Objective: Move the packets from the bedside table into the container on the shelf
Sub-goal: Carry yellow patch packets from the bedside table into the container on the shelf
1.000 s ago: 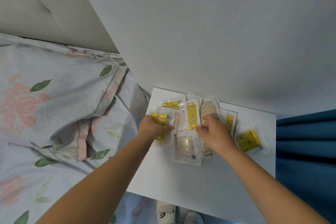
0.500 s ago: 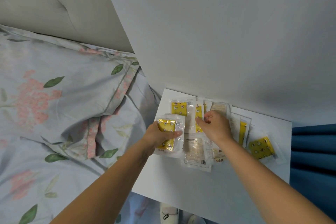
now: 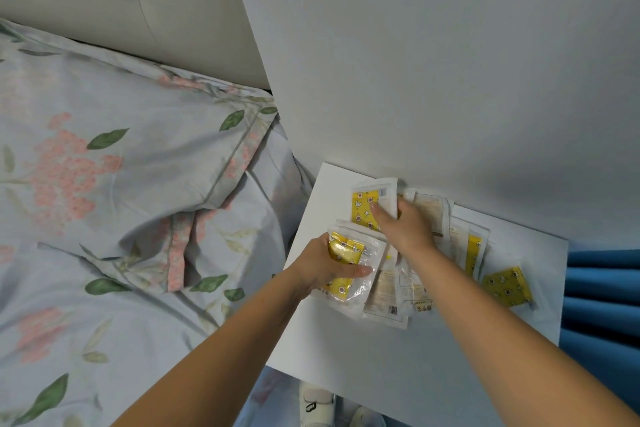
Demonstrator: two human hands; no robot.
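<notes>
1. Since the frame half a second back, the right hand (image 3: 405, 229) has reached toward the wall and now pinches a yellow star packet (image 3: 367, 210) at its near right corner, thumb on top; the left hand (image 3: 325, 265) has kept its stack.
2. Left hand: fingers and thumb are curled round a small stack of packets (image 3: 349, 263), thumb lying across the clear film on the side nearest the camera. How many packets are in that stack I cannot tell, perhaps 2 or 3.
3. Handling: these look like light, flat sachets in glossy plastic, limp rather than stiff, likely to slide over each other. A pinch at a sealed edge or corner should hold; gripping the middle may let them buckle and slip.
4. Position by the bedside table (image 3: 398, 357): the pinched packet lies at the table's far left, against the wall, just beyond the left hand's stack. Its body extends left of the right fingertips.
5. Loose packets (image 3: 391, 291) overlap at the table's middle, under the right wrist; 1 striped packet (image 3: 472, 251) sits right of that, and 1 yellow packet (image 3: 507, 286) lies apart near the table's right edge.
6. No shelf or container is in view, so the carrying step is judged not yet begun.
</notes>
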